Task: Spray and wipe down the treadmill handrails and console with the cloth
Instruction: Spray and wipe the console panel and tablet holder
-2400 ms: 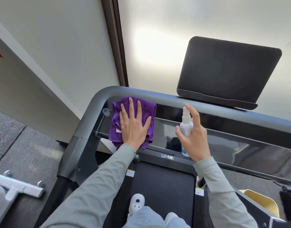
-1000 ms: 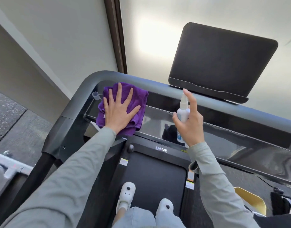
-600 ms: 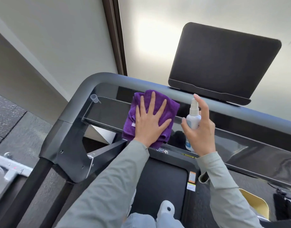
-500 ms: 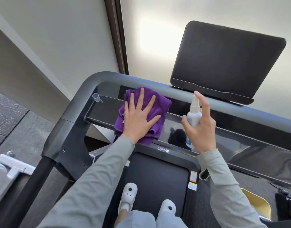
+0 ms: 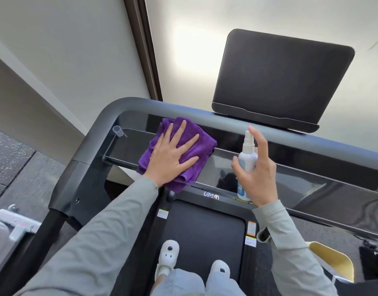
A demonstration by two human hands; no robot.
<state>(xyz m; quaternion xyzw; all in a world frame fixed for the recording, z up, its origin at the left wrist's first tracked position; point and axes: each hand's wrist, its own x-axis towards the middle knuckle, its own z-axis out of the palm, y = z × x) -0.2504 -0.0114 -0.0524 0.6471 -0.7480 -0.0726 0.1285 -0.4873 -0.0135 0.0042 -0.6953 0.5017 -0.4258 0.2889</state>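
Note:
My left hand (image 5: 173, 154) lies flat with spread fingers on a folded purple cloth (image 5: 202, 142), pressing it onto the glossy black console shelf (image 5: 130, 144) of the treadmill. My right hand (image 5: 258, 171) grips a small white spray bottle (image 5: 246, 159) upright over the shelf, index finger raised beside the nozzle. The grey handrail (image 5: 124, 105) curves round the shelf's far edge and left corner. A dark screen (image 5: 279, 77) stands on the rail at the back right.
A small clear cap (image 5: 117, 131) sits at the shelf's left end. The black belt (image 5: 205, 231) lies below with my white shoes (image 5: 168, 255) on it. A yellow object (image 5: 333, 261) is at the lower right, a grey machine part (image 5: 15, 225) at the lower left.
My left hand slid the cloth right along the shelf from the left corner, then back a little to the left. The right hand kept hold of the spray bottle, barely shifting.

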